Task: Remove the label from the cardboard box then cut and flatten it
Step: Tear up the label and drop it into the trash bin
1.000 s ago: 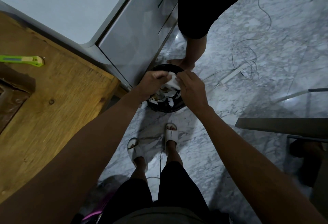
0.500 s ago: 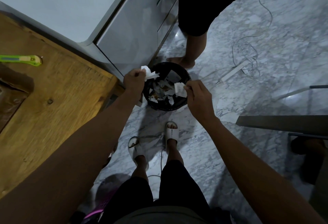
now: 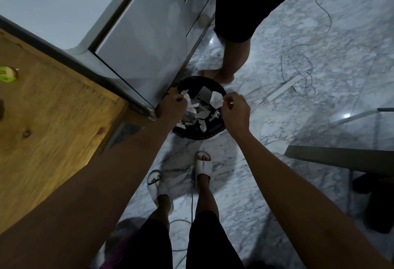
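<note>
Both my hands hover over a round black bin [image 3: 219, 129] on the marble floor. My left hand [image 3: 170, 106] is closed on a torn white label scrap [image 3: 187, 98] at the bin's left rim. My right hand [image 3: 235, 110] pinches another white label scrap [image 3: 215, 99] above the bin's right side. Several torn white paper bits [image 3: 198, 115] lie inside the bin. A green utility knife [image 3: 7, 74] lies at the left edge of the wooden table [image 3: 53, 119]. The cardboard box is out of view.
A grey cabinet [image 3: 140, 42] stands just behind the bin. Another person's bare leg and foot [image 3: 226, 70] stand beyond the bin. White cables and a power strip [image 3: 283, 89] trail on the floor to the right. A dark shelf edge [image 3: 341, 160] juts in at right.
The label has been torn in two and my hands pulled apart, each keeping a piece over the bin. The view has shifted right, so the knife sits at the frame's left edge.
</note>
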